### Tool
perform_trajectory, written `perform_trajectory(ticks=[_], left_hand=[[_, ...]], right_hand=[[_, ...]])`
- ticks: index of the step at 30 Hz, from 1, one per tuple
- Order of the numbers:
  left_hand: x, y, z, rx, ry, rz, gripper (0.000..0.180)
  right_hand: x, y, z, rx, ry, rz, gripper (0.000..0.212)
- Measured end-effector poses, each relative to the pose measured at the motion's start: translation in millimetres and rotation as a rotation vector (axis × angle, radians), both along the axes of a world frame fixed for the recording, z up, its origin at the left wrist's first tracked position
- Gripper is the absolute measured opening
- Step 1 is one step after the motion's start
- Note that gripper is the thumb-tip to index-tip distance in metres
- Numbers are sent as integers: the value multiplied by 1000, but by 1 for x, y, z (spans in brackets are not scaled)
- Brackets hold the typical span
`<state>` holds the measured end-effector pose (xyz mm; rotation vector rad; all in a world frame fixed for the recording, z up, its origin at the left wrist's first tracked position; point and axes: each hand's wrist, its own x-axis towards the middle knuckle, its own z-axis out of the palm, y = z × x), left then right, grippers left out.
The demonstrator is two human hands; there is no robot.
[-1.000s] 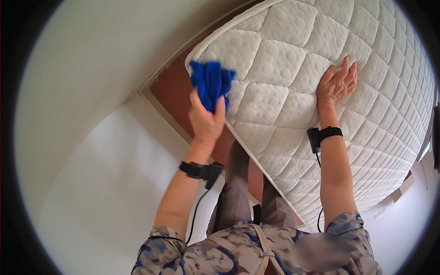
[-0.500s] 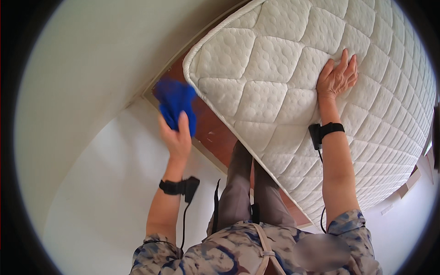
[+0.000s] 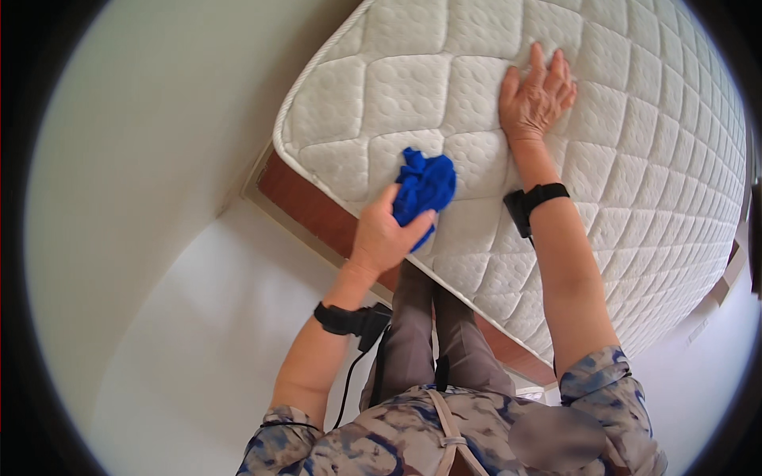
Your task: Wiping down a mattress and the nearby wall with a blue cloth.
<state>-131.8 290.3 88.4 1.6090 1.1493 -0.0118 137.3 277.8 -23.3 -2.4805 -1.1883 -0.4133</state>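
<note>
My left hand (image 3: 385,234) is closed around a crumpled blue cloth (image 3: 426,189). The cloth is over the near left part of a white quilted mattress (image 3: 484,95); whether it touches the surface I cannot tell. Further up and to the right, my right hand (image 3: 537,99) lies on the mattress top with its fingers spread, holding nothing. The mattress has a corded edge and sits at an angle over a reddish-brown wooden base (image 3: 305,194), which shows as a strip along the near left side.
A pale wall (image 3: 143,159) rises close on the left. White floor (image 3: 206,333) lies below it. My legs (image 3: 413,333) stand against the near edge of the mattress. Black bands with cables are strapped around both forearms.
My left hand has carried the blue cloth rightward from the wooden base to over the mattress. The mattress has shifted left, covering more of the base, and my right hand moved left and up.
</note>
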Motion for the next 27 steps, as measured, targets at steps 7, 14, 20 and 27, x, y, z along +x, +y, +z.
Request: perform_trajectory(ticks=[7,14,20,27], left_hand=[[48,19,20,-184,-346,374,39],[56,52,-1,818,4,-160,56],[24,67,-69,951,-66,-279,60],[26,68,-78,959,-97,-246,61]], right_hand=[[-1,-2,0,-2,62,-7,53],[5,-5,0,-20,126,-18,54],[16,-13,31,225,454,99,57],[-64,-13,112,-193,413,588,57]])
